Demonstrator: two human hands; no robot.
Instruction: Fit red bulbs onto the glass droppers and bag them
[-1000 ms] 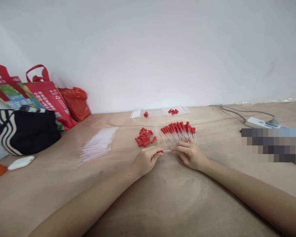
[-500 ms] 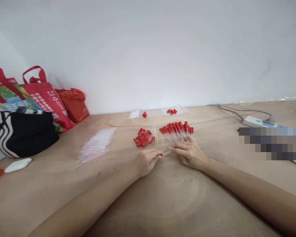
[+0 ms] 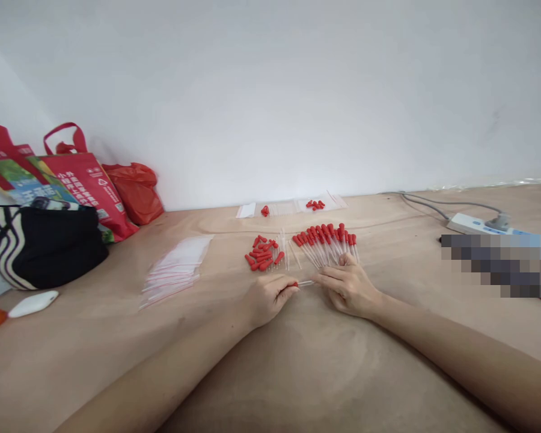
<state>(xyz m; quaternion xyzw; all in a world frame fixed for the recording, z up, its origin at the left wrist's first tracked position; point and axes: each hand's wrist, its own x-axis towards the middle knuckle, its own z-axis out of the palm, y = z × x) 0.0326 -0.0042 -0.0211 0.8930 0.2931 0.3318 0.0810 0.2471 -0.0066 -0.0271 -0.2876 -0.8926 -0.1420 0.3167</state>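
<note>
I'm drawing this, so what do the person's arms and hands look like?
The left hand and right hand wear no gloves, and I see no rings. The left forearm and right forearm are bare, without sleeves, watch or bracelet in view. One tiny spot shows on the left forearm.

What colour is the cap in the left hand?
Red. The cap in the left hand shows best in the head view.

Bare hands (image 3: 270, 297) and forearms (image 3: 193, 349) (a small spot (image 3: 232, 326) marks the left forearm).
</note>
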